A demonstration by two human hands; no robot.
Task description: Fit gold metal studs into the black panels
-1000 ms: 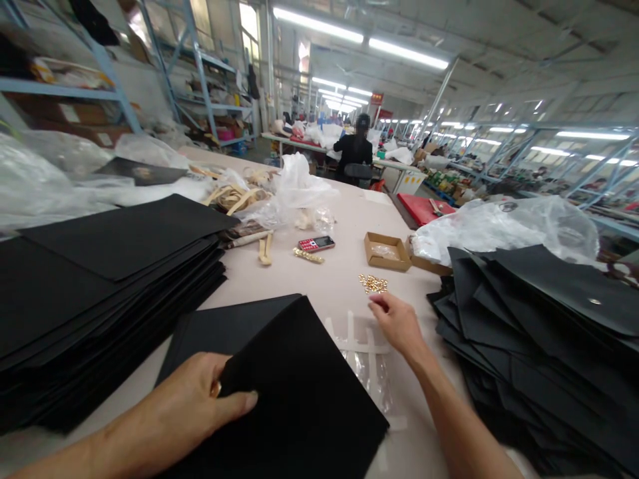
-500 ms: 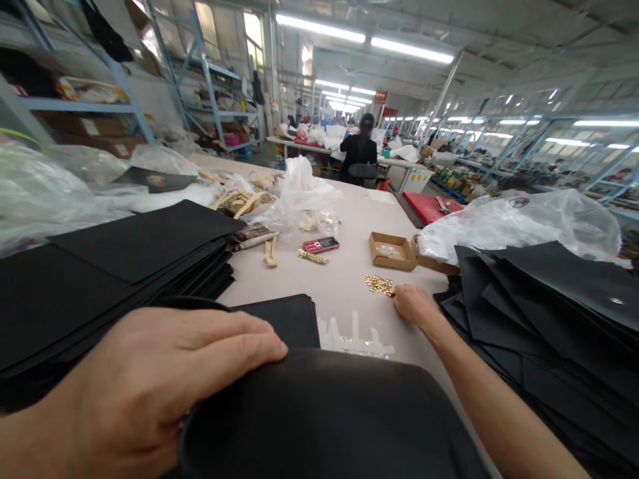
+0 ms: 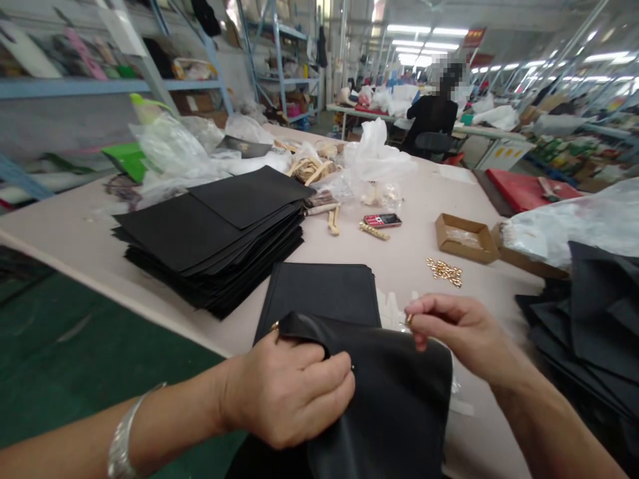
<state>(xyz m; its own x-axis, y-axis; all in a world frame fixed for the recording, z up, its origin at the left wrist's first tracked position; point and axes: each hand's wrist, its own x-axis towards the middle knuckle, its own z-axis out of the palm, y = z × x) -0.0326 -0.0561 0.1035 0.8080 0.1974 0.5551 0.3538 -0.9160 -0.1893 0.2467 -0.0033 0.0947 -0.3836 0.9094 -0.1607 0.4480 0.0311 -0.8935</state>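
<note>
black sheet gripped in one hand, gold piece pinched in the other
your left hand (image 3: 294, 392) has its fingers clamped on the folded edge of the black sheet (image 3: 394, 412), nearest you over the surface (image 3: 412, 249); your right hand (image 3: 459, 332) has fingertips together on a small gold piece (image 3: 410, 319), just above the sheet's far edge. the step in hand looks like bringing piece and sheet together; the next move would seem to call for a steady sheet and a fine pinch. beyond lie flat black sheets (image 3: 324, 293), then loose gold bits (image 3: 445, 271). farther off, an open cardboard box (image 3: 464, 251) holds clear plastic; a second box (image 3: 524, 258) beside it sits partly under a plastic bag (image 3: 574, 219), its contents unclear.
</note>
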